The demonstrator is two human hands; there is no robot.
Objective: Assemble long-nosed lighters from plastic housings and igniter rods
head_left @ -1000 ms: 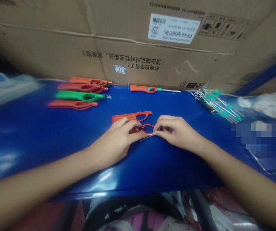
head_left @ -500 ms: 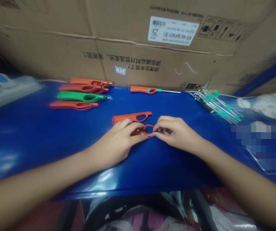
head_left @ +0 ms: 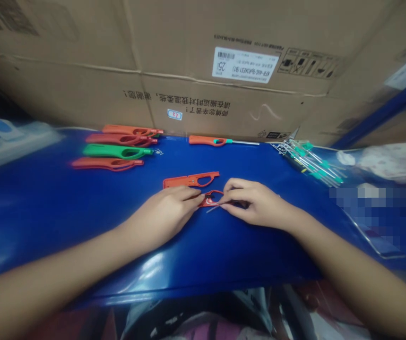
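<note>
Label (head_left: 240,75) on far box (head_left: 174,52) says "25" upside down; left hand (head_left: 169,210), half curled, holds red shell (head_left: 205,204); right hand (head_left: 248,200) pinches thin stick (head_left: 212,208); green handle (head_left: 108,151) lies far left.

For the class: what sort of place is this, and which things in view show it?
Probably a workbench in a workshop or storeroom: a row of orange and green handles lies at the left, metal rods with green fittings are piled at the right, and a cardboard carton stands behind.

Carton (head_left: 174,47): "师傅您辛苦了!"; white label (head_left: 245,65): "25"; "(B1)"
</note>
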